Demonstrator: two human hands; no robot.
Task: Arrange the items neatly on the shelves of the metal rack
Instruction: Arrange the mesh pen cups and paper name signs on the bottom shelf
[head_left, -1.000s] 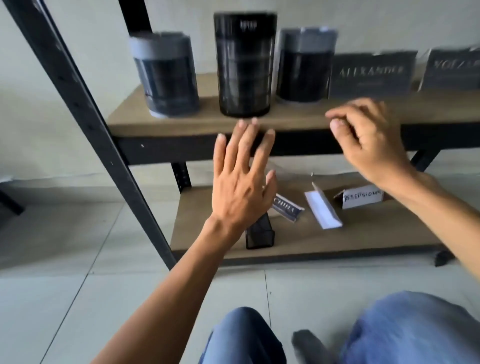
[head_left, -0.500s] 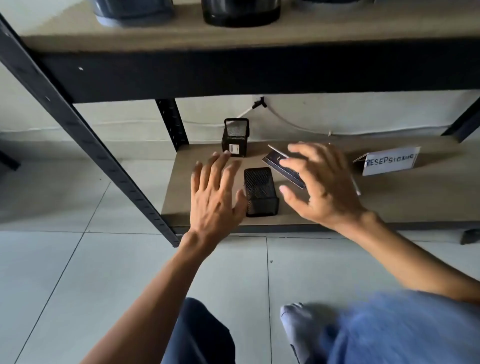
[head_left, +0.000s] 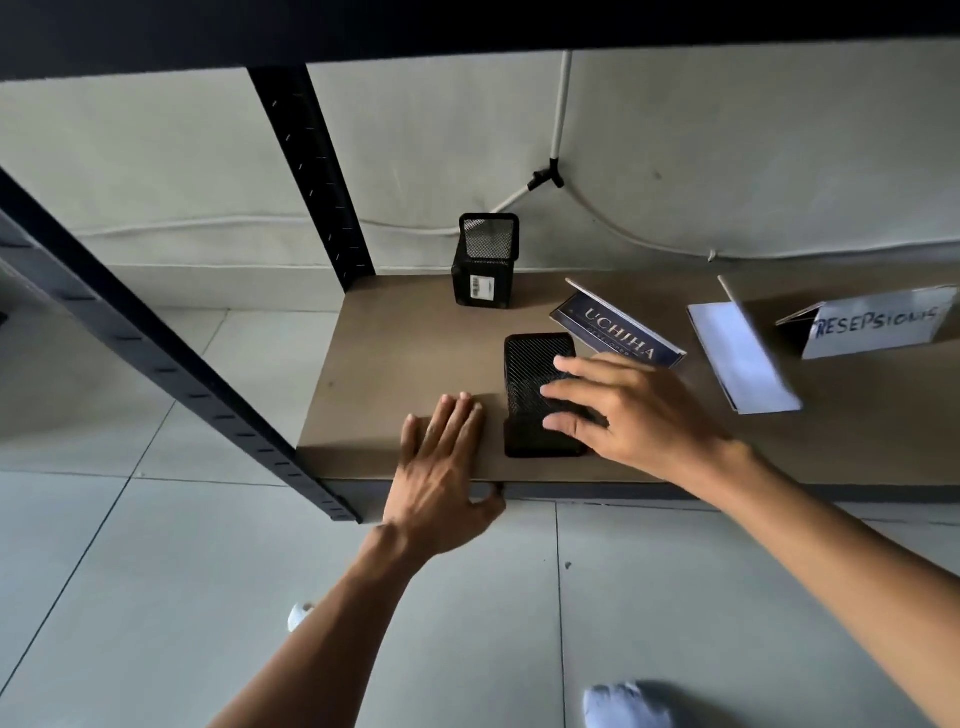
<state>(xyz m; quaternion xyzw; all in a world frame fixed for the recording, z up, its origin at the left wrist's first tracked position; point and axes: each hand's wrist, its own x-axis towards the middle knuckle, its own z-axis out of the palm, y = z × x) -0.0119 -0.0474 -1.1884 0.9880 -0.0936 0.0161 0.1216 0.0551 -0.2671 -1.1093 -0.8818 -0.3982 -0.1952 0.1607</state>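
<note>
Two black mesh holders sit on the lower shelf (head_left: 395, 364) of the metal rack (head_left: 311, 171): the upright holder (head_left: 485, 262) stands at the back by the post, and the toppled holder (head_left: 535, 374) lies on its side near the front edge. The right hand (head_left: 623, 410) rests on the toppled one, its fingers loosely spread and laid across the mesh, not yet wrapped around it. The left hand (head_left: 441, 473) lies flat on the shelf just beside it, fingers together, thumb down at the front lip, holding nothing.

Standing this holder up looks like the step in hand. To do it well, close thumb and fingers on opposite walls, tip it onto its closed base, then set it beside the upright one so the pair lines up. Lift rather than drag, since the blue UCHIHA name plate (head_left: 618, 330) lies just beside the fingers and could get knocked. The white card (head_left: 737, 358) and RESEPSIONIS sign (head_left: 878, 325) sit askew further right, still to be straightened
</note>
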